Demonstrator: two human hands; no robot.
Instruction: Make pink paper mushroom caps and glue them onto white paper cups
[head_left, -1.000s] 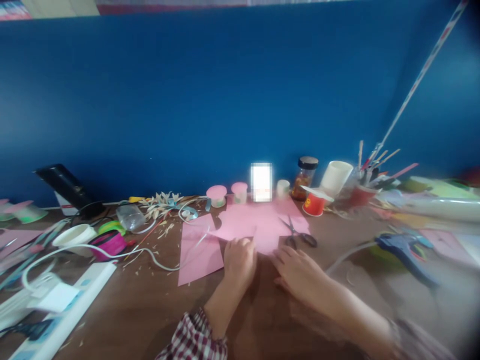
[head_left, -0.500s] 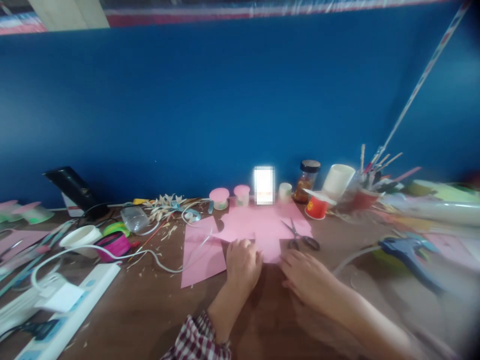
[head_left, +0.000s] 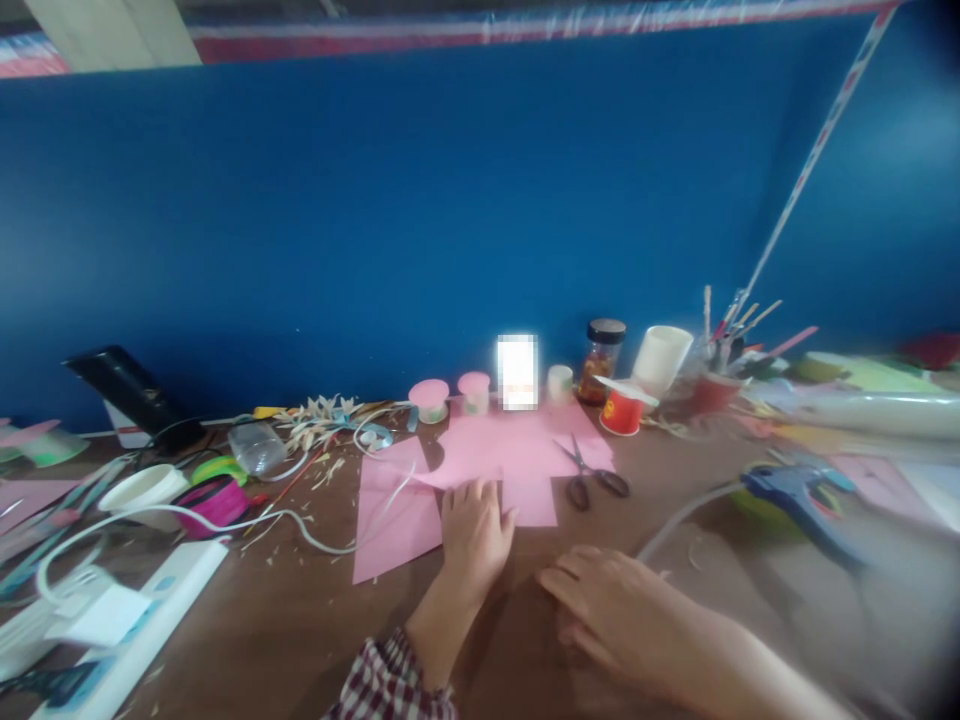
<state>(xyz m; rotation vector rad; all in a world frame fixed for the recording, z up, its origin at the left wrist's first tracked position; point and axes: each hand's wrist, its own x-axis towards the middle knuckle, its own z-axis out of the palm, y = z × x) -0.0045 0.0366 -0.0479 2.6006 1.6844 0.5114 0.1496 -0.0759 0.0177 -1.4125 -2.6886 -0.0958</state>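
Observation:
My left hand [head_left: 475,530] rests on the near edge of a pink paper sheet [head_left: 517,450] lying on the brown table; its fingers are curled down on the paper. My right hand [head_left: 619,605] lies lower and to the right, off the paper, fingers stretched flat over the bare wood and holding nothing. A second pink sheet [head_left: 394,510] lies just left of my left hand. Small scissors [head_left: 589,472] lie shut on the right part of the pink paper, beyond my right hand.
A blue glue gun [head_left: 799,492] with a white cable lies at the right. Along the blue wall stand pink-lidded pots [head_left: 430,397], an amber jar [head_left: 598,361], paper cups [head_left: 625,407] and brushes. At the left are a white power strip [head_left: 127,640], cables, tape rolls [head_left: 214,497] and straw scraps.
My right hand has slid back toward me, off the pink paper onto the bare table. My left hand stays on the paper's edge. The view shifted slightly.

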